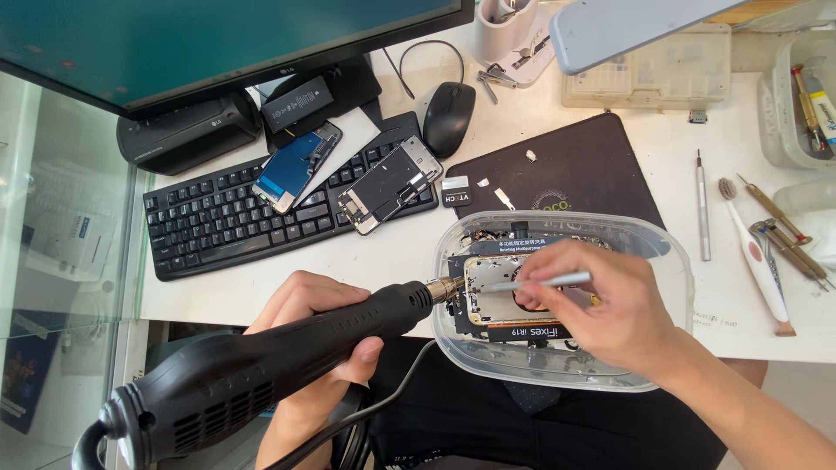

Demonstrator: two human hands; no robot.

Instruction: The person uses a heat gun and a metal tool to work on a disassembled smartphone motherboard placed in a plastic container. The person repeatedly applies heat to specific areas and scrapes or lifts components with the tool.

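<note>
My left hand (318, 318) grips a black hot-air gun (261, 361), and its metal nozzle (444, 289) points at the left edge of an opened phone frame (489, 287). The frame is clamped in a black holder (531, 332) that sits inside a clear plastic tub (670, 261). Over the frame, my right hand (601, 305) pinches a thin grey metal tool (540, 281), tip toward the nozzle. The hand hides the right half of the frame.
A black keyboard (218, 226) carries a phone screen (296, 165) and a phone back housing (390, 183). A mouse (448, 117), a dark mat (566, 170), a monitor (174, 43), a screwdriver (702, 204), tweezers and a brush (758, 252) lie around.
</note>
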